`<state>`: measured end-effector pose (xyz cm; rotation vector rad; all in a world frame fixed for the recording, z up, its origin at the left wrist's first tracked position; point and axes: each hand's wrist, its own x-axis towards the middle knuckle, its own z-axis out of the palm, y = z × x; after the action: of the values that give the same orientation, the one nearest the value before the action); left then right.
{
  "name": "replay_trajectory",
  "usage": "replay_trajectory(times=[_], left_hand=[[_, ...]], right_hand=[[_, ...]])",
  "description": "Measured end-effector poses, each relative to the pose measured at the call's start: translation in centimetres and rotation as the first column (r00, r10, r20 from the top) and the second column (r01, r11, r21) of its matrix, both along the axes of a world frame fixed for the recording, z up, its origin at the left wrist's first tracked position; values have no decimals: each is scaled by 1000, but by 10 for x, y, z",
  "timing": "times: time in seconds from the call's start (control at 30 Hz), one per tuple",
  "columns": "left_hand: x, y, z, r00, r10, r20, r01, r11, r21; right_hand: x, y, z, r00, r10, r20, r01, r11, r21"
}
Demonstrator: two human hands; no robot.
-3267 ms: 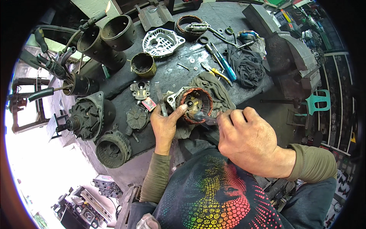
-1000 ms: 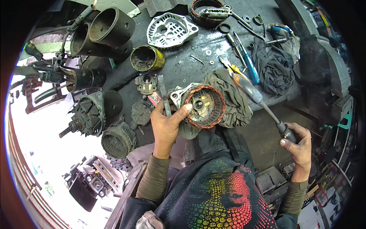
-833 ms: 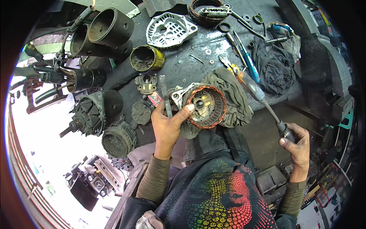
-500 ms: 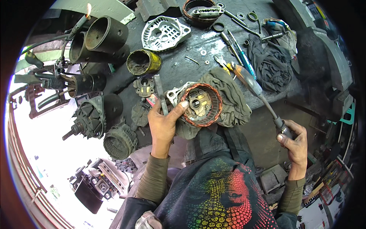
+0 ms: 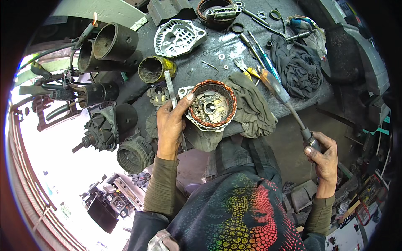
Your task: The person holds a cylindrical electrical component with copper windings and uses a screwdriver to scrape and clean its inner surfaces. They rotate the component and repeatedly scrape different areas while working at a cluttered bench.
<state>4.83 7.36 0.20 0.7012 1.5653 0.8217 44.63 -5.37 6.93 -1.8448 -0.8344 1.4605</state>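
Observation:
My left hand (image 5: 171, 125) grips an alternator housing, its thumb on the rim of the ring-shaped stator (image 5: 230, 93) with copper windings. Inside the ring show a round central hole and brass-coloured plates (image 5: 214, 109). A flat grey metal strip (image 5: 170, 87) runs through the same hand, its middle hidden by the fingers. Off to the right, my right hand (image 5: 323, 155) is closed around the dark handle of a large soldering iron (image 5: 296, 115). Its brown tip (image 5: 268, 79) points up and left, apart from the housing. A grey-green cloth (image 5: 253, 111) lies beside the housing.
A small flame (image 5: 95, 17) burns at a torch nozzle beside dark metal cylinders (image 5: 116, 42). A yellow can (image 5: 167, 69), a silver alternator cover (image 5: 178, 37) and pliers (image 5: 243, 67) lie on the dark bench. Another alternator (image 5: 102, 129) sits left. A dark rag (image 5: 297, 69) lies right.
My left hand has shifted left with the housing and the strip, and the ring now faces up at a different tilt. My right hand and the soldering iron have hardly moved.

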Motion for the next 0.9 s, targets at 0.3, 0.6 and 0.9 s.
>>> replay_trajectory(times=[0.3,0.6,0.9], left_hand=[[10,-1,8,999,-28,22,27,998,64],[13,3,11,998,-20,62,16,999,50],[15,-4,11,999,-43,6,42,994,96]], right_hand=[[-10,12,17,956,129,265,-162,981,109],[-43,95,74,294,386,874,-862,502,69],[-81,143,80,35,296,954,-981,190,-23]])
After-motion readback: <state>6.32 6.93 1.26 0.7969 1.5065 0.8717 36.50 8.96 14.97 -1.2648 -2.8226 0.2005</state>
